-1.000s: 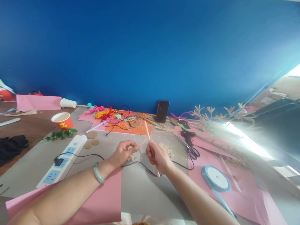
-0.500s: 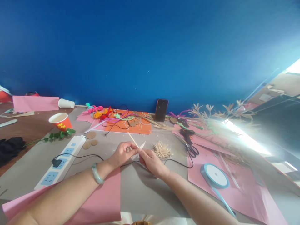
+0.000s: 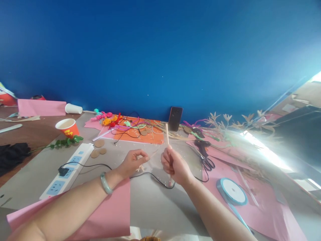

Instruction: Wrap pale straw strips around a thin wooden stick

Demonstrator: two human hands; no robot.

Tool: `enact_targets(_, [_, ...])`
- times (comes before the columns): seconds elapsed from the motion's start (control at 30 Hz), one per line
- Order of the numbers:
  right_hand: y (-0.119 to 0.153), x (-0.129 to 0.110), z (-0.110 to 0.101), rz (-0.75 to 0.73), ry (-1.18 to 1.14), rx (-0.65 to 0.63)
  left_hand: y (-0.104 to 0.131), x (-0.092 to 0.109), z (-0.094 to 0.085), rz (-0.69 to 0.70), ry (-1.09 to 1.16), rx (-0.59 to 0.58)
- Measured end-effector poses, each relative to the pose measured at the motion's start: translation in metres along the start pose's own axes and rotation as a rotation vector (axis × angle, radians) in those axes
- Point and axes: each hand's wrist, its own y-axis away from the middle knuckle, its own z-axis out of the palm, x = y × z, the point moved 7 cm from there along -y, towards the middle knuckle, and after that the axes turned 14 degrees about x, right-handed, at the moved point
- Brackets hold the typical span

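My right hand (image 3: 177,165) is closed around a thin pale stick (image 3: 167,134), which stands nearly upright; its lower end shows below the fist. To the left, my left hand (image 3: 134,162) pinches a small, thin, pale pointed strip (image 3: 153,154) between thumb and fingertips. The strip looks faint and blurred, and a gap separates it from the stick. A few pale shavings (image 3: 140,168) lie on the table just under my left fingers. The heap of pale strips is hidden behind my right hand.
A power strip (image 3: 67,170) with a black cable lies left, near a paper cup (image 3: 67,128). Scissors (image 3: 207,164), a dark glue gun (image 3: 202,146) and a blue ribbon roll (image 3: 232,191) lie right. A phone (image 3: 175,118) leans on the blue wall. Pink paper (image 3: 110,211) lies in front.
My hands have moved apart. The stick has gone from between both hands into my right fist and turned upright, while my left hand keeps the pale strip. The view has shifted slightly.
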Motion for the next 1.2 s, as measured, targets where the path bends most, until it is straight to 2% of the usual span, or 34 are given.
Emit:
enact_targets(0.1, [0.0,-0.001,-0.004,-0.102,0.249,0.051,0.0,-0.001,0.001,-0.02,0.036,0.005])
enact_targets(0.23, [0.005,0.006,0.009,-0.327,0.573,-0.021,-0.004,-0.005,-0.001,-0.009,0.01,0.034])
enact_targets(0.37, [0.007,0.008,0.016,-0.503,0.718,-0.043,-0.008,-0.008,-0.003,0.049,-0.039,0.06])
enact_targets(0.5, [0.007,0.006,0.017,-0.567,0.794,-0.037,-0.008,-0.008,-0.002,0.061,-0.058,0.037])
enact_targets(0.67, [0.006,0.009,0.016,-0.56,0.836,0.007,-0.005,-0.008,0.001,0.041,-0.086,0.002])
enact_targets(0.87, [0.002,0.012,0.013,-0.502,0.749,0.076,-0.002,-0.005,0.004,0.06,-0.097,-0.036])
enact_targets(1.03, [0.001,0.017,0.013,-0.351,0.633,0.054,-0.002,-0.004,0.006,0.096,-0.089,-0.076])
enact_targets(1.2, [0.003,0.024,0.014,-0.144,0.443,-0.009,-0.004,-0.006,0.003,0.062,-0.078,-0.04])
